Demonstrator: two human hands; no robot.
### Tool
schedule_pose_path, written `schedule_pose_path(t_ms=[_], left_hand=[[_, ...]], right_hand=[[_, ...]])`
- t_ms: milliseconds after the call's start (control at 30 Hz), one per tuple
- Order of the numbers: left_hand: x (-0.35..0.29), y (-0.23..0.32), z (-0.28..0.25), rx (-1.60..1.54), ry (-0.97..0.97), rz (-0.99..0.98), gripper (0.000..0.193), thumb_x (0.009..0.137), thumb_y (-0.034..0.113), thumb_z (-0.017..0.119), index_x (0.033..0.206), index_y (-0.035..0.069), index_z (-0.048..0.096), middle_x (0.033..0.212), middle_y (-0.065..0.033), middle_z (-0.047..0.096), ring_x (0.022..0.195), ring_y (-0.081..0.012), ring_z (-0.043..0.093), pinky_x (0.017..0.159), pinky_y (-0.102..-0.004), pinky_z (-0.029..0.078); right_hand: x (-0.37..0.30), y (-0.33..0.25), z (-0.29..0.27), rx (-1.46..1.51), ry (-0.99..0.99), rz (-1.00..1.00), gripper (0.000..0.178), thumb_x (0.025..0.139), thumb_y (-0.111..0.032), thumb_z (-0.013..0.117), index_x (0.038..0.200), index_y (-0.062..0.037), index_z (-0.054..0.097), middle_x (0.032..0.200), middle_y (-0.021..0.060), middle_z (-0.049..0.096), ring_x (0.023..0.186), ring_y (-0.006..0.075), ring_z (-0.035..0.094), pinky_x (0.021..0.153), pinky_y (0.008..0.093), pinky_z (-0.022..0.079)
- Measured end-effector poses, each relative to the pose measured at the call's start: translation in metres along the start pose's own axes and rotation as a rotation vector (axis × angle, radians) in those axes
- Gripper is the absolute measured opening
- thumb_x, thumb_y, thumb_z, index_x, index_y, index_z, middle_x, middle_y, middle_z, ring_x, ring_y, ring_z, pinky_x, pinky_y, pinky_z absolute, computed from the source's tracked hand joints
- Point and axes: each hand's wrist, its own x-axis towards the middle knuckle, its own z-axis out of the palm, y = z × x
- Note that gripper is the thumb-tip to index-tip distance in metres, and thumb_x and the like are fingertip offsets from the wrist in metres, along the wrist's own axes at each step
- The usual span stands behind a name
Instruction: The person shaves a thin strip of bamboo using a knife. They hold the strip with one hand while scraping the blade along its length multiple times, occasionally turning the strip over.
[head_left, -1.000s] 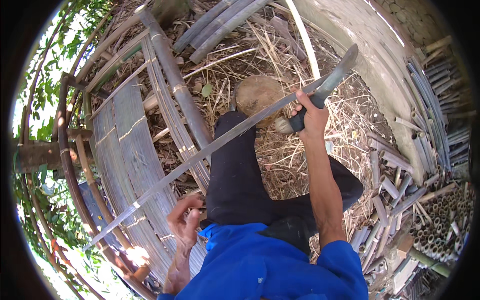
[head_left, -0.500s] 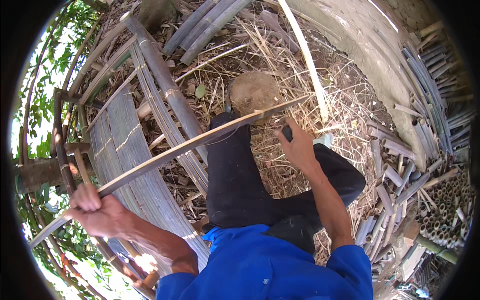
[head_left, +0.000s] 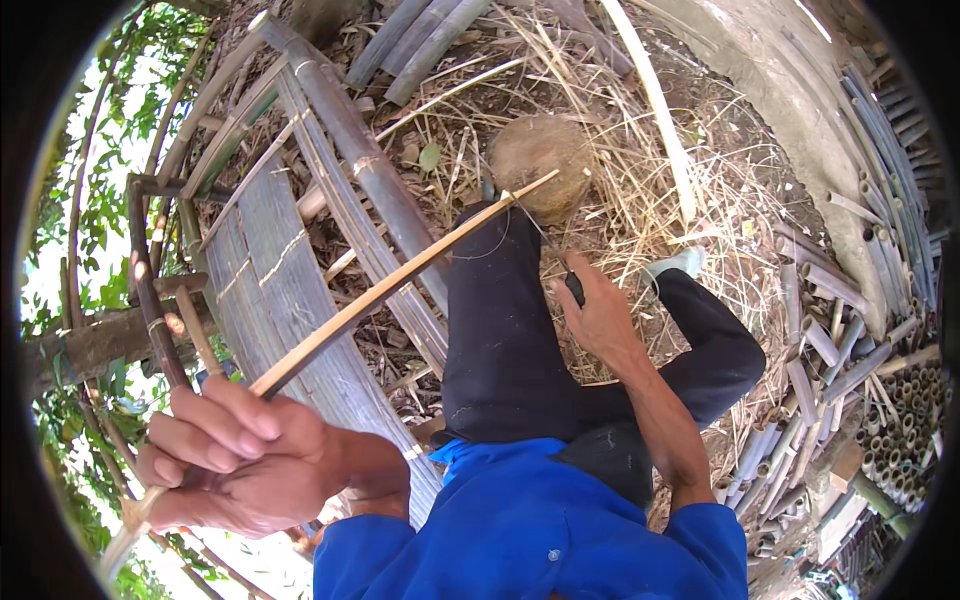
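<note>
A long, narrow bamboo strip (head_left: 385, 285) runs slantwise from the lower left toward the middle. My left hand (head_left: 245, 455) is closed round its near part, raised close to the camera. My right hand (head_left: 605, 315) grips a knife by its dark handle (head_left: 574, 289), in front of my right thigh. The thin blade reaches up to the strip near its far end and seems to touch it there. A fine curled sliver hangs below the strip at that spot. Beneath the strip's far tip stands a round wooden block (head_left: 540, 165).
On the left is a bamboo bench (head_left: 290, 270) with a round pole (head_left: 370, 165) along its side. Straw and shavings (head_left: 640, 200) cover the ground. Several cut bamboo tubes (head_left: 895, 430) are piled at the right, beside an earthen wall (head_left: 800, 150). A pale strip (head_left: 655, 105) lies beyond the block.
My left hand has come nearer the camera, drawing the bamboo strip back toward the lower left. The strip's far end has pulled in, and the knife blade now shows beside it.
</note>
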Motion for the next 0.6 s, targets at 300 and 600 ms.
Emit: schedule_pose_path(t_ms=[300, 600], left_hand=[[-0.030, -0.010, 0.035, 0.170, 0.141, 0.001, 0.044, 0.102, 0.057, 0.044, 0.087, 0.015, 0.039, 0.065, 0.0010, 0.032, 0.048, -0.0117, 0.026, 0.042, -0.0283, 0.022], [-0.029, -0.014, 0.042, 0.120, 0.124, 0.009, 0.043, 0.103, 0.054, 0.048, 0.086, 0.016, 0.035, 0.064, 0.0023, 0.029, 0.047, -0.0109, 0.022, 0.041, -0.0288, 0.019]], right_hand=[[-0.011, -0.120, -0.040, 0.091, 0.170, -0.473, 0.029, 0.087, -0.017, 0.076, 0.109, -0.0035, 0.063, 0.083, 0.0098, 0.062, 0.057, 0.0276, 0.065, 0.047, 0.0360, 0.053], [-0.020, -0.122, -0.030, -0.001, 0.054, -0.404, 0.017, 0.089, -0.017, 0.071, 0.094, -0.0068, 0.058, 0.074, 0.0102, 0.053, 0.054, 0.0295, 0.062, 0.046, 0.0410, 0.053]])
